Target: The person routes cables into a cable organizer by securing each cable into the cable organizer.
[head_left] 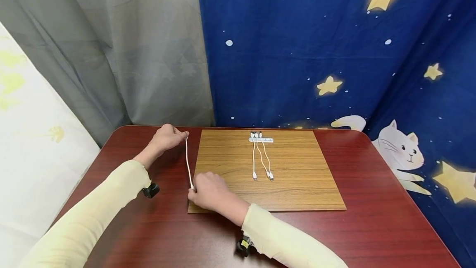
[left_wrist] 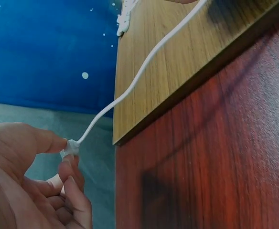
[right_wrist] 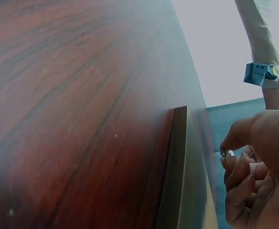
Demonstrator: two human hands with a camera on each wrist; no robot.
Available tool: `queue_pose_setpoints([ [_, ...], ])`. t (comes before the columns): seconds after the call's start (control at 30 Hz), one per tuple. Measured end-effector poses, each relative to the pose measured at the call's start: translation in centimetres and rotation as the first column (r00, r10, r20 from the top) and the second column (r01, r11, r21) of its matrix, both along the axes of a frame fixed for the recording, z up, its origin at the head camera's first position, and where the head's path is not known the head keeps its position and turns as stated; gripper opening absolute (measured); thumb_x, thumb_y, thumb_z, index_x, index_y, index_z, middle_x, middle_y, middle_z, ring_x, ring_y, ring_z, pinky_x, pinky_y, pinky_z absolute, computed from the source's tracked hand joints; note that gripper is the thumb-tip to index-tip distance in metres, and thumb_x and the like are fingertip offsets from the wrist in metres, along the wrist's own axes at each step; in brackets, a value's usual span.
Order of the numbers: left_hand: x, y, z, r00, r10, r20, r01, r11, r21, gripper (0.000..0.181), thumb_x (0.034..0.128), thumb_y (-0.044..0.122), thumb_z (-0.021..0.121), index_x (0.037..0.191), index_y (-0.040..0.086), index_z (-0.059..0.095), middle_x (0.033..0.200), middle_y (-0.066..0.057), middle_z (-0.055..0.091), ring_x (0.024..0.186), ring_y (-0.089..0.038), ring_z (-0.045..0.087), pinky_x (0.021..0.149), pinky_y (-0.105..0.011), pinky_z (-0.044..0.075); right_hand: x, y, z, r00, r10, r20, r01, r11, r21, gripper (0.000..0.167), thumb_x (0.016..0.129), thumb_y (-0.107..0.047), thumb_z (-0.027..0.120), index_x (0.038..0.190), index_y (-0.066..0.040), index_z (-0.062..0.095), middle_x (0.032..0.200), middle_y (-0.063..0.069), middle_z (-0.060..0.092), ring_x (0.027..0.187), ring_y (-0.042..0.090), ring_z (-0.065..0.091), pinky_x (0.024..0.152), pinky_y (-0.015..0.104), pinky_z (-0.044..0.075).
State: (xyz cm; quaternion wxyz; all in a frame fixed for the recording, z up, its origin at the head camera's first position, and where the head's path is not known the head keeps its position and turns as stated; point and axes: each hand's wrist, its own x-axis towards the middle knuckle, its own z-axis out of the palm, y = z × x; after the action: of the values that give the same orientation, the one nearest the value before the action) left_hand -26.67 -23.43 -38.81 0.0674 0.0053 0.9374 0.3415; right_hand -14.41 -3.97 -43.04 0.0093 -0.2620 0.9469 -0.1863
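Observation:
A short white charging cable (head_left: 188,161) stretches between the two hands, over the left edge of the wooden board. My left hand (head_left: 169,137) pinches its far end; in the left wrist view the thumb and fingers grip a white plug (left_wrist: 71,148). Nearer the body, my right hand (head_left: 210,191) pinches the other end above the board's front left corner. A bit of metal connector (right_wrist: 223,151) shows between thumb and finger in the right wrist view. Several similar white cables (head_left: 254,158) hang from a pale cable holder (head_left: 265,140) near the board's back edge, their lower plugs lying on the board.
The wood-grain board (head_left: 297,185) lies on a dark red table (head_left: 364,218). Behind the table hang a grey curtain (head_left: 160,53) and a blue curtain (head_left: 282,53) with stars. A black wrist device (head_left: 150,190) sits under the left sleeve.

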Motion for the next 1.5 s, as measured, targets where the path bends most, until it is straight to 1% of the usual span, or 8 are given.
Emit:
queue_pose_setpoints([
  [0.23, -0.2, 1.0, 0.2, 1.000, 0.007, -0.018, -0.008, 1.000, -0.016, 0.043, 0.0992, 0.037, 0.061, 0.080, 0.001, 0.072, 0.068, 0.000, 0.053, 0.068, -0.021, 0.041, 0.064, -0.036, 0.037, -0.1, 0.8, 0.1, 1.000, -0.022, 0.017, 0.022, 1.000, -0.020, 0.031, 0.086, -0.027, 0.071, 0.064, -0.019, 0.050, 0.058, -0.005, 0.049, 0.053, 0.014, 0.049, 0.047, 0.033, 0.040],
  [0.47, -0.5, 2.1, 0.4, 1.000, 0.001, -0.023, -0.001, 1.000, -0.029, 0.042, 0.0993, 0.039, 0.062, 0.083, 0.003, 0.075, 0.089, -0.008, 0.065, 0.076, -0.023, 0.049, 0.068, -0.037, 0.040, -0.2, 1.6, 0.2, 0.999, -0.028, 0.027, 0.028, 0.999, -0.017, 0.031, 0.087, -0.026, 0.071, 0.065, -0.018, 0.050, 0.060, -0.004, 0.050, 0.055, 0.015, 0.050, 0.049, 0.034, 0.041],
  [0.53, -0.6, 2.4, 0.4, 1.000, 0.001, -0.024, -0.001, 0.999, -0.033, 0.042, 0.0988, 0.039, 0.062, 0.076, 0.005, 0.072, 0.083, -0.006, 0.064, 0.073, -0.022, 0.049, 0.067, -0.037, 0.041, -0.2, 1.8, 0.2, 0.999, -0.029, 0.024, 0.029, 0.999, -0.022, 0.030, 0.086, -0.025, 0.071, 0.066, -0.018, 0.050, 0.060, -0.003, 0.050, 0.056, 0.016, 0.050, 0.050, 0.034, 0.042],
  [0.67, -0.9, 2.9, 0.3, 1.000, -0.002, -0.019, 0.002, 0.999, -0.040, 0.046, 0.0981, 0.038, 0.062, 0.059, 0.013, 0.059, 0.060, 0.002, 0.048, 0.060, -0.019, 0.041, 0.062, -0.036, 0.039, -0.3, 2.4, 0.2, 0.999, -0.041, 0.030, 0.041, 0.999, -0.015, 0.028, 0.086, -0.025, 0.071, 0.067, -0.018, 0.050, 0.061, -0.004, 0.050, 0.056, 0.015, 0.050, 0.052, 0.035, 0.043],
  [0.77, -1.1, 3.4, 0.3, 1.000, -0.003, -0.010, 0.003, 0.999, -0.043, 0.047, 0.0980, 0.039, 0.062, 0.059, 0.012, 0.060, 0.053, 0.005, 0.039, 0.055, -0.017, 0.038, 0.059, -0.036, 0.038, -0.4, 2.7, 0.2, 0.998, -0.048, 0.045, 0.048, 0.999, -0.006, 0.029, 0.085, -0.025, 0.071, 0.064, -0.018, 0.051, 0.060, -0.004, 0.051, 0.056, 0.015, 0.050, 0.053, 0.034, 0.043],
  [0.93, -1.2, 4.0, 0.2, 1.000, -0.010, -0.007, 0.010, 0.999, -0.047, 0.044, 0.0983, 0.039, 0.062, 0.068, 0.007, 0.067, 0.053, 0.005, 0.038, 0.053, -0.017, 0.035, 0.058, -0.036, 0.037, -0.5, 3.3, 0.2, 0.997, -0.055, 0.052, 0.055, 0.998, -0.008, 0.032, 0.085, -0.024, 0.071, 0.061, -0.018, 0.051, 0.058, -0.004, 0.050, 0.055, 0.015, 0.050, 0.052, 0.034, 0.042],
  [1.13, -1.5, 4.9, 0.2, 1.000, -0.018, 0.004, 0.018, 0.998, -0.055, 0.050, 0.0987, 0.040, 0.061, 0.056, 0.016, 0.052, 0.051, 0.005, 0.034, 0.049, -0.015, 0.030, 0.053, -0.035, 0.033, -0.5, 4.0, 0.0, 0.996, -0.067, 0.065, 0.069, 0.997, -0.024, 0.032, 0.086, -0.024, 0.070, 0.061, -0.018, 0.051, 0.057, -0.004, 0.049, 0.053, 0.015, 0.048, 0.048, 0.033, 0.040],
  [1.5, -1.7, 6.1, -0.2, 0.999, -0.029, -0.019, 0.029, 0.999, -0.046, 0.050, 0.0978, 0.040, 0.062, 0.055, 0.017, 0.053, 0.051, 0.005, 0.034, 0.051, -0.016, 0.034, 0.054, -0.035, 0.033, -0.6, 4.9, -0.1, 0.995, -0.075, 0.059, 0.077, 0.996, -0.045, 0.029, 0.083, -0.023, 0.069, 0.062, -0.018, 0.050, 0.055, -0.004, 0.045, 0.051, 0.015, 0.047, 0.047, 0.032, 0.039],
])
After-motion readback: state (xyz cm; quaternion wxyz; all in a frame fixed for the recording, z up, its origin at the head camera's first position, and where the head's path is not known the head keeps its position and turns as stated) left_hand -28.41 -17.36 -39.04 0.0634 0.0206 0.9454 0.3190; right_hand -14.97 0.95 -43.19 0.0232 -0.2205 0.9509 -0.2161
